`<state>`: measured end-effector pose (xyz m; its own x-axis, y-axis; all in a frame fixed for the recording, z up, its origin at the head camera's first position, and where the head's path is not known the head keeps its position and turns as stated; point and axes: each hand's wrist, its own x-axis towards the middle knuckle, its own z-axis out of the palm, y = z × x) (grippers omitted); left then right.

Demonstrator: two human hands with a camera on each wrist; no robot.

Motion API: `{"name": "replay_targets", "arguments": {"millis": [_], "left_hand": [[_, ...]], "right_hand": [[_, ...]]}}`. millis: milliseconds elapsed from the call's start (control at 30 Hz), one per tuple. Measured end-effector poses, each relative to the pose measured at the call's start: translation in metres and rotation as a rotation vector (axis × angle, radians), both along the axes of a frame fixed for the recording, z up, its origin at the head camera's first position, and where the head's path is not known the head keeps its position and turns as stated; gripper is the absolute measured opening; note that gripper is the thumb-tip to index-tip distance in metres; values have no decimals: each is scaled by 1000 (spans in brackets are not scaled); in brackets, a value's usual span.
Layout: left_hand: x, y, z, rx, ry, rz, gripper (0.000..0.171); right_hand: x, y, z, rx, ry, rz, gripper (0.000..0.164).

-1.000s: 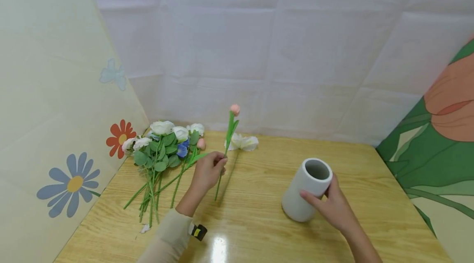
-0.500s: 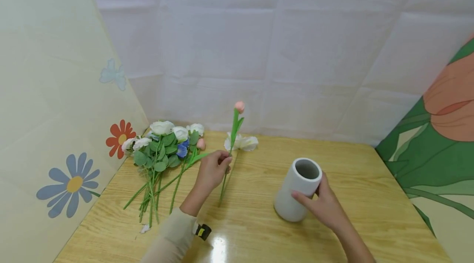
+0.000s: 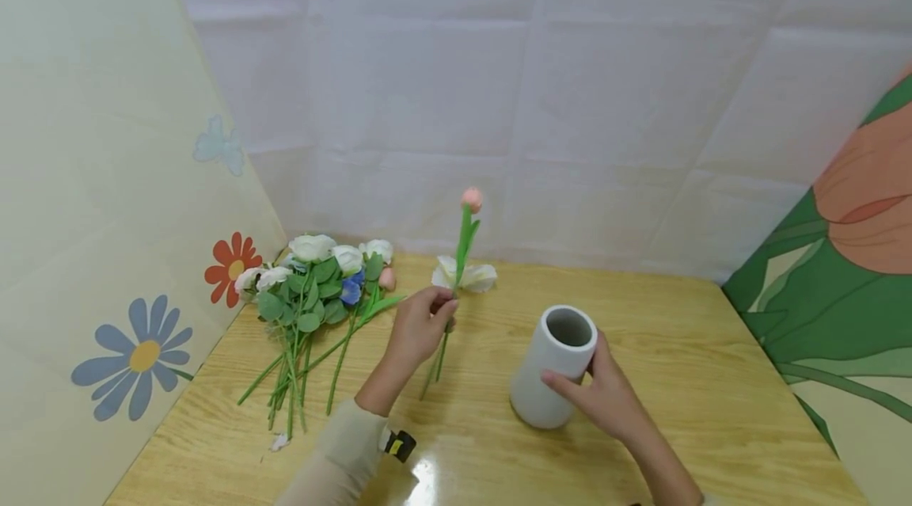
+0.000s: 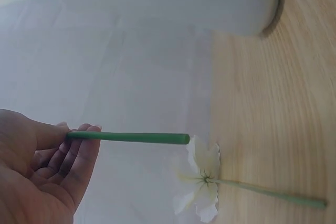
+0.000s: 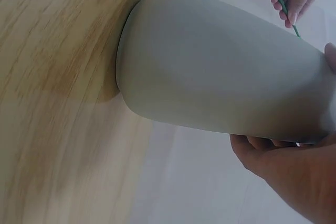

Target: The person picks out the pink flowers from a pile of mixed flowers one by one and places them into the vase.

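In the head view my left hand (image 3: 419, 328) pinches the stem of a pink tulip (image 3: 471, 200), bloom up. The left wrist view shows the lower green stem (image 4: 139, 137) sticking out past thumb and fingers, its cut end free. Farther right, my right hand (image 3: 609, 399) grips a white vase (image 3: 539, 383) around its side, thumb toward the front. The vase is upright with its mouth facing up; I see no flower in it. Its base (image 5: 128, 61) is at the table in the right wrist view. The tulip and vase are apart.
A white flower (image 3: 479, 278) lies on the wooden table (image 3: 677, 348) behind the tulip. To the left lies a pile of white roses (image 3: 312, 247), a blue flower (image 3: 351, 288) and another pink tulip (image 3: 387, 278). A white scrap (image 3: 280, 441) sits near their stems.
The vase has moved left across the table in my right hand. My left hand has carried the tulip slightly right and up, narrowing the gap between them.
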<state>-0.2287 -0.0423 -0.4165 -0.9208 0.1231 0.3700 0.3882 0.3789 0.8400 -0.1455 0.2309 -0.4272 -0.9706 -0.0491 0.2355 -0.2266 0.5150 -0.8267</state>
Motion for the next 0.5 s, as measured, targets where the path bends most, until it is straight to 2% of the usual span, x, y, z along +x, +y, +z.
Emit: {"name": "replay_targets", "arguments": {"millis": [300, 500], "left_hand": [[3, 7, 13, -27, 17, -20, 16], [3, 10, 23, -13, 30, -46, 16]], "right_hand": [[-2, -10, 0, -12, 26, 43, 86], [-3, -14, 0, -17, 20, 58, 87]]}}
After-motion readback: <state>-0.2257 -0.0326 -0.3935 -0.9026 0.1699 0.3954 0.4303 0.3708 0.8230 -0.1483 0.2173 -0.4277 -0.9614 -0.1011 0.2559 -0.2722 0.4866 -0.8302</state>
